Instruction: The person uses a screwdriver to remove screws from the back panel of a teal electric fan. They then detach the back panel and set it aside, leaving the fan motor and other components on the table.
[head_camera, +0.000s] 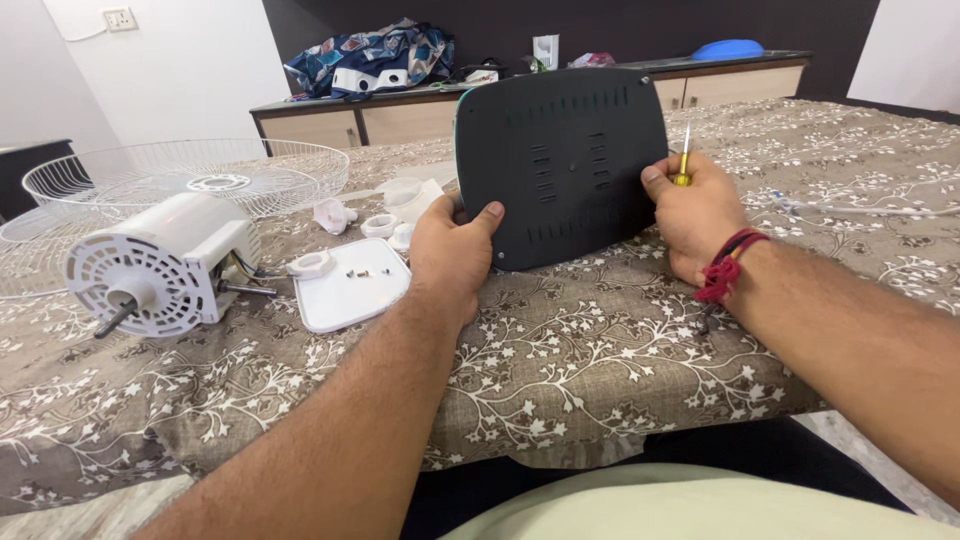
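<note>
A dark, rounded-square base plate (560, 165) with rows of vent slots stands tilted on edge on the patterned tablecloth. My left hand (452, 250) grips its lower left edge. My right hand (695, 210) presses against its right edge while also holding a yellow-handled screwdriver (683, 160), tip pointing up. A red thread band circles my right wrist.
A white fan motor (160, 265) lies at the left, beside a white wire fan guard (190, 180). A white cover plate (350, 285) holds small screws, with white plastic parts (385, 215) behind it. A white cable (860, 208) runs at the right. A sideboard (400, 115) stands behind.
</note>
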